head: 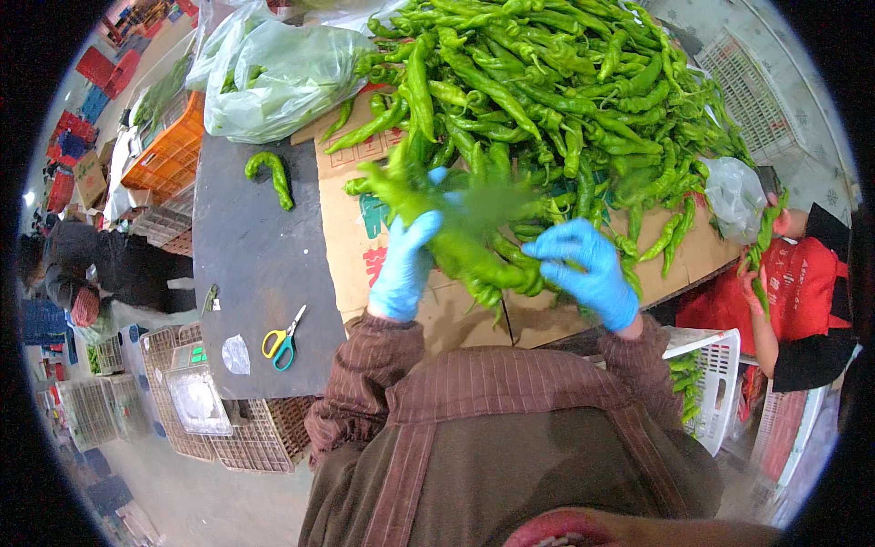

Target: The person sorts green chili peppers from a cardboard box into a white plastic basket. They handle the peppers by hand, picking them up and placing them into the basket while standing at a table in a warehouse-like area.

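My left hand (407,263), in a blue glove, is closed around a bunch of long green peppers (472,256), blurred by motion. To the right of the bunch is my right hand (581,267), also gloved in blue, with its fingers bent and no pepper plainly in them; its fingertips are close to the bunch. Beyond both hands a large heap of green peppers (547,89) lies on flattened cardboard (348,225). One curled pepper (273,174) lies apart on the dark tabletop (260,260) at the left.
Scissors (284,342) with yellow and teal handles lie at the near left of the table. A plastic bag of greens (280,75) stands at the back left. At the right, a co-worker in a red apron (786,294) holds peppers near a white crate (718,390). Crates stand below left.
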A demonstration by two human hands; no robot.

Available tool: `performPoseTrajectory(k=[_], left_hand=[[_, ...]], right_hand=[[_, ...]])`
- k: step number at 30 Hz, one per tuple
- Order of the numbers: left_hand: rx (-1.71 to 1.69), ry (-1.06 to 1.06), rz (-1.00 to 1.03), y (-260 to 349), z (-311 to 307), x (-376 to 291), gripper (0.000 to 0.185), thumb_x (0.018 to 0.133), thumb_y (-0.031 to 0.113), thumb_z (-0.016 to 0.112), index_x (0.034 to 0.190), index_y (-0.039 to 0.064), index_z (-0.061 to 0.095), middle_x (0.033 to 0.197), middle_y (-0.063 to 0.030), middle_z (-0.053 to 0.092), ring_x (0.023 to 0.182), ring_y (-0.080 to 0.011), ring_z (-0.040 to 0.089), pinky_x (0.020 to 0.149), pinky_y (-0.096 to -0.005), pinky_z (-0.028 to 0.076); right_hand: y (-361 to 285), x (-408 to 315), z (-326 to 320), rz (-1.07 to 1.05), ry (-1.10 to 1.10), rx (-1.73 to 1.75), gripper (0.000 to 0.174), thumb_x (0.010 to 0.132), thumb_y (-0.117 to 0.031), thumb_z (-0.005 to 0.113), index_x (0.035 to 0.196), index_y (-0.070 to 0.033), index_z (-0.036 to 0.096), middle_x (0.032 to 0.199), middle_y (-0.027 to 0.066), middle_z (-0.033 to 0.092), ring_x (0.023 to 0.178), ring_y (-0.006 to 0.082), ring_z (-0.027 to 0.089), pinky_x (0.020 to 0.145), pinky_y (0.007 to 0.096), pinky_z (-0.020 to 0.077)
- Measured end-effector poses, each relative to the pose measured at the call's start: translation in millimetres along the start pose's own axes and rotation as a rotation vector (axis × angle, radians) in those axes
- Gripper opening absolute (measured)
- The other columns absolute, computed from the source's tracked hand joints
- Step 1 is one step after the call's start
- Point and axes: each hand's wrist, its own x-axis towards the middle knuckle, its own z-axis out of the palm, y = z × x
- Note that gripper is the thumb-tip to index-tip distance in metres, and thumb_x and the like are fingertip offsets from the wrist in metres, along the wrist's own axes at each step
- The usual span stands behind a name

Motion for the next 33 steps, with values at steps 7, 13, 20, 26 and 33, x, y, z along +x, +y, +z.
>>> performPoseTrajectory(k=[7, 13, 20, 26, 33], left_hand=[[-0.257, 0.173, 0.083, 6.2, -51.4, -43.7, 0.071, 0.092, 0.035, 0.064, 0.15, 0.007, 0.033, 0.136, -0.0132, 0.055, 0.126, -0.0328, 0.053, 0.11, -0.0478, 0.042], [-0.308, 0.245, 0.068, 0.0, -71.2, -60.2, 0.085, 0.089, 0.03, 0.067, 0.155, 0.009, 0.017, 0.151, -0.0189, 0.036, 0.131, -0.0366, 0.048, 0.111, -0.0507, 0.041], [-0.224, 0.232, 0.03, 8.1, -82.4, -64.7, 0.08, 0.092, 0.045, 0.062, 0.153, 0.008, 0.028, 0.138, -0.0131, 0.055, 0.13, -0.0333, 0.051, 0.11, -0.0484, 0.041], [-0.226, 0.308, 0.012, 8.1, -89.5, -69.2, 0.082, 0.091, 0.047, 0.062, 0.152, 0.004, 0.029, 0.135, -0.0153, 0.056, 0.128, -0.0348, 0.051, 0.109, -0.0488, 0.042], [-0.356, 0.297, 0.023, 7.5, -91.3, -74.8, 0.082, 0.087, 0.042, 0.067, 0.152, 0.006, 0.03, 0.135, -0.015, 0.055, 0.126, -0.0346, 0.054, 0.11, -0.0498, 0.042]], right_hand=[[50.3, 130.1, 3.2, -0.207, 0.06, -0.4, 0.025, 0.084, -0.008, 0.069, 0.108, -0.014, 0.074, 0.094, 0.0067, 0.066, 0.09, 0.0273, 0.06, 0.082, 0.0369, 0.049], [98.2, 260.5, 89.2, -0.437, -0.012, -0.973, 0.032, 0.085, -0.015, 0.058, 0.115, -0.02, 0.068, 0.12, 0.0088, 0.062, 0.112, 0.029, 0.057, 0.097, 0.0411, 0.0462], [102.3, 315.5, 86.9, -0.565, -0.216, -1.191, 0.022, 0.082, -0.017, 0.059, 0.099, -0.02, 0.071, 0.116, 0.0061, 0.064, 0.121, 0.028, 0.055, 0.105, 0.0454, 0.0396], [18.2, 298.7, 34.2, -0.831, -0.055, -0.536, 0.027, 0.067, -0.015, 0.068, 0.092, -0.006, 0.064, 0.098, 0.0173, 0.064, 0.096, 0.0374, 0.059, 0.088, 0.0456, 0.0461], [0.6, 248.9, 69.1, -0.4, -0.355, -0.566, 0.049, 0.082, -0.018, 0.065, 0.13, -0.015, 0.056, 0.109, 0.0144, 0.063, 0.094, 0.0355, 0.064, 0.081, 0.0454, 0.0526]])
